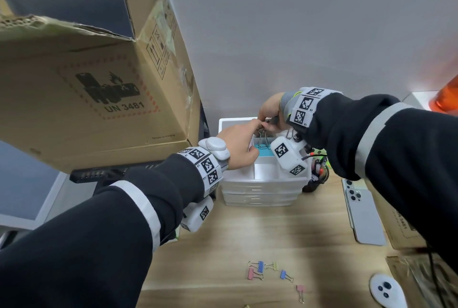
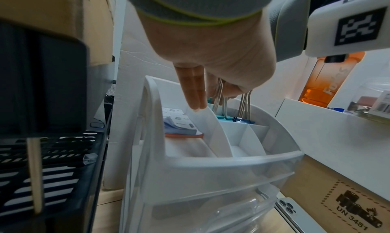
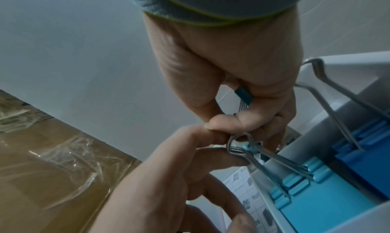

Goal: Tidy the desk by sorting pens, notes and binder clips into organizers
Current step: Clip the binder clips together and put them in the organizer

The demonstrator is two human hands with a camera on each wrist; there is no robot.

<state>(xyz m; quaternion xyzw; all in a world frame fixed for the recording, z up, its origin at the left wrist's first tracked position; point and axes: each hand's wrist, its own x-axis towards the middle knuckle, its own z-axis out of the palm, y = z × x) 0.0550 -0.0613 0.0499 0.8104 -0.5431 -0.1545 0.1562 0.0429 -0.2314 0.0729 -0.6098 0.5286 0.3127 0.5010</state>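
Note:
A white compartment organizer (image 1: pixel 260 181) (image 2: pixel 211 163) stands on drawers at the back of the wooden desk. A large teal binder clip (image 1: pixel 266 151) (image 2: pixel 221 117) (image 3: pixel 312 203) stands in a rear compartment beside a blue binder clip (image 2: pixel 242 119) (image 3: pixel 369 169). My left hand (image 1: pixel 250 134) (image 3: pixel 227 148) pinches the teal clip's wire handles. Its other fingers (image 2: pixel 194 94) point down, straight. My right hand (image 1: pixel 267 121) (image 3: pixel 242 124) hovers just above, thumb against my left forefinger, fingers curled round a small teal clip (image 3: pixel 243 94). Sticky notes (image 2: pixel 179 124) (image 3: pixel 242 186) lie in the left compartment. Several small coloured clips (image 1: pixel 257 268) lie on the near desk.
A big cardboard box (image 1: pixel 86 84) looms at the left over a black rack (image 1: pixel 111 173). Right of the organizer are a dark pen cup (image 1: pixel 319 173), two phones (image 1: pixel 364 216) and an orange bottle (image 1: pixel 446 99). A white device (image 1: pixel 386 290) sits near the front right.

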